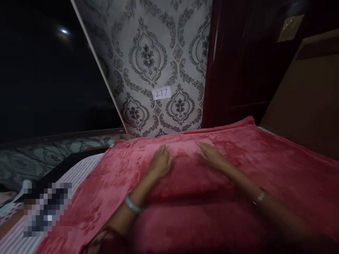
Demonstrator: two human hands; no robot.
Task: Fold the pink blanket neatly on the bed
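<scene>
A red plush cloth (185, 178), which looks folded into a block, lies on a larger pinkish-red plush blanket (103, 199). My left hand (160, 161) rests palm down on the far left part of the cloth, its fingers stretched forward and slightly blurred. On the far right part is my right hand (211, 155), fingers extended and thumb apart, also a little smeared by motion. Neither hand shows a grip on the fabric. A bracelet circles each wrist.
Striped fabric (86, 165) shows beneath the blanket at left, near a pixelated patch. A large dark screen (53, 77) stands at back left. Behind are a patterned wall (148, 35) with a paper label (161, 93), reading 277, and a cardboard box (307, 95) at right.
</scene>
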